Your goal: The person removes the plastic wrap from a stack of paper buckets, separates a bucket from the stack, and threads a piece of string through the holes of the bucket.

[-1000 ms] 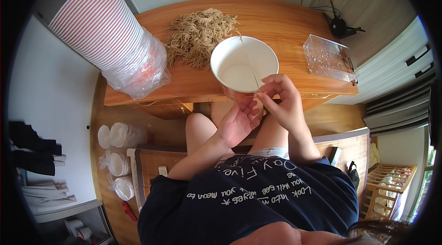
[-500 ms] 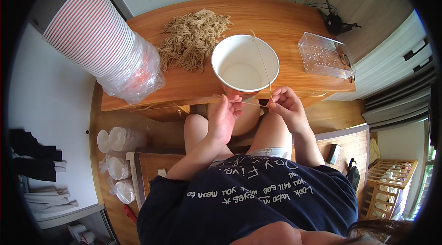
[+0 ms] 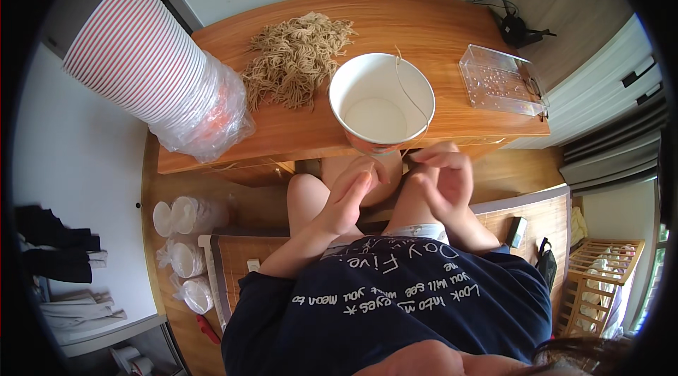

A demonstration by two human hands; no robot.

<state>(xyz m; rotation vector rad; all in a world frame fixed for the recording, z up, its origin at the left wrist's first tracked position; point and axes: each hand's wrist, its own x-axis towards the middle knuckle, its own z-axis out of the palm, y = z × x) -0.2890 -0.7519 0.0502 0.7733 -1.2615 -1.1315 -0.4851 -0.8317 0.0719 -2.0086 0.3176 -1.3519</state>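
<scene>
**Both hands under the paper bucket, pinching twine**

L hand (image 3: 351,192) fingers curled loosely, tips near the white paper bucket's (image 3: 381,102) base; can't tell what it grips. R hand (image 3: 439,177) pinches narrow on a thin twine handle (image 3: 412,97) arcing over the rim. Frayed tan twine pile (image 3: 295,58) sits beyond, on the table. Vs 0.5 s ago, hands are closer together.

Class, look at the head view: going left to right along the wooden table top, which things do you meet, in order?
Stack of striped paper cups in a plastic sleeve → pile of tan strings → white paper bucket → clear plastic box, all on the wooden table.
</scene>
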